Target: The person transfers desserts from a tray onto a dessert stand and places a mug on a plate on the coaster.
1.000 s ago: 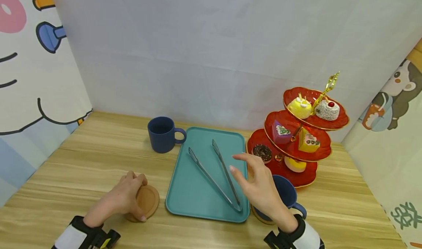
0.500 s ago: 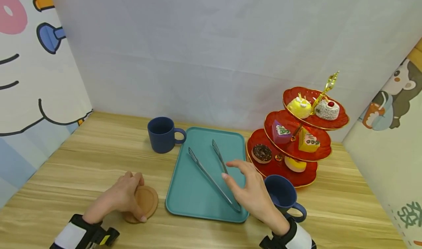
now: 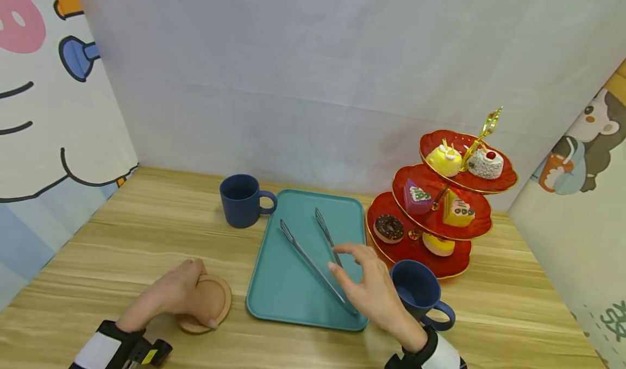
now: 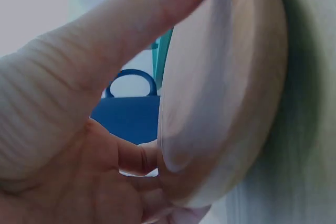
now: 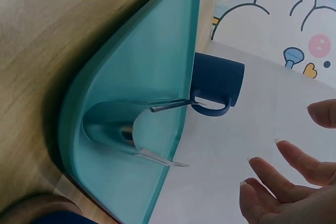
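Note:
My left hand (image 3: pixel 183 290) grips a round wooden coaster (image 3: pixel 222 298) by its edges, low over the table at the left. In the left wrist view the thumb and fingers span the coaster (image 4: pixel 252 93), with a shadow beside its rim. My right hand (image 3: pixel 374 287) hovers over the right side of a teal tray (image 3: pixel 274 298), thumb and index finger apart and nothing between them. Metal tongs (image 3: pixel 313 264) lie on the tray beneath it, their bend partly hidden by the hand. Behind that hand stands a dark blue mug (image 3: pixel 415 285).
Another blue mug (image 3: pixel 239 200) stands at the tray's back left. A three-tier red stand (image 3: pixel 481 208) at the right carries several cakes and a chocolate donut (image 3: pixel 388 229). Under the right mug, a wooden coaster (image 5: pixel 42 205) shows in the right wrist view. A pale cloth wall (image 3: pixel 293 86) closes off the back.
My right hand has shifted left and slightly down, from in front of the right mug to over the tongs. The left hand and coaster have slid slightly left and toward me.

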The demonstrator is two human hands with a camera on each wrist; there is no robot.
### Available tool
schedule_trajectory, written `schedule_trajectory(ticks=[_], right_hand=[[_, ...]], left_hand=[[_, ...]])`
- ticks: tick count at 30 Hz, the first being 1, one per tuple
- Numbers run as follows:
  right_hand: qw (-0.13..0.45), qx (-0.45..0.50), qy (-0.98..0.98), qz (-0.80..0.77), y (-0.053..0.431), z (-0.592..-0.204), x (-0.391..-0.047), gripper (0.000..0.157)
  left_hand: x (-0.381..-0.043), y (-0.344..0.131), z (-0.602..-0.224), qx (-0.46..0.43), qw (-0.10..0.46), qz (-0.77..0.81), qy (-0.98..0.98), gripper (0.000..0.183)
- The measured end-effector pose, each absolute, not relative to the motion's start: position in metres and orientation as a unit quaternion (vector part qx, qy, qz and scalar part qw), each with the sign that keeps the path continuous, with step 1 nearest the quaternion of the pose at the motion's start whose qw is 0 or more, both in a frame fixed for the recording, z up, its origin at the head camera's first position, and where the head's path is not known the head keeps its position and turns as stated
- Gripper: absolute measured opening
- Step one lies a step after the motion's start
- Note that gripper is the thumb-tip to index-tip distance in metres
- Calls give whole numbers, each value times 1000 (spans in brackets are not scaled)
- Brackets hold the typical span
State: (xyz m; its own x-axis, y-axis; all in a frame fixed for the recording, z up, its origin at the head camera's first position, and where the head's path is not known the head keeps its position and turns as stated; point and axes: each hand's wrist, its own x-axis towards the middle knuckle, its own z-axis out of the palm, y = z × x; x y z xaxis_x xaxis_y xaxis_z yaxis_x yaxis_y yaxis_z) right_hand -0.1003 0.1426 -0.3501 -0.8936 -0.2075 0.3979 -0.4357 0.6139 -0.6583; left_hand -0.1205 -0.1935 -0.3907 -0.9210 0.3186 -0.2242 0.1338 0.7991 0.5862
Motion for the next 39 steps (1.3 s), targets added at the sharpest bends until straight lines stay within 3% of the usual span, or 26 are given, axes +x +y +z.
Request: schedule_trajectory(ticks=[9,13,17,24,31,39], right_hand=[[117,162,-889,413,139,-353,-100,24],[117,168,-885,418,138,-355,-99,23],[113,177,-879,428,135,-355,-98,23],[64,214,-867,446,126,-353,-100,34],[16,265,-837,478,118,-352,-103,44],[35,279,-820,498,113,-351,-105,24]], left_hand=[[-124,-200,-384,170,133,344,914,22],[-125,-196,-377,182,94,342,917,18],[-125,-186,-364,190,21,341,921,15],[-118,-148,-342,192,-76,396,895,6],[-115,-113,-338,224,-101,475,845,7],[-116,-94,-338,242,-115,516,814,9]])
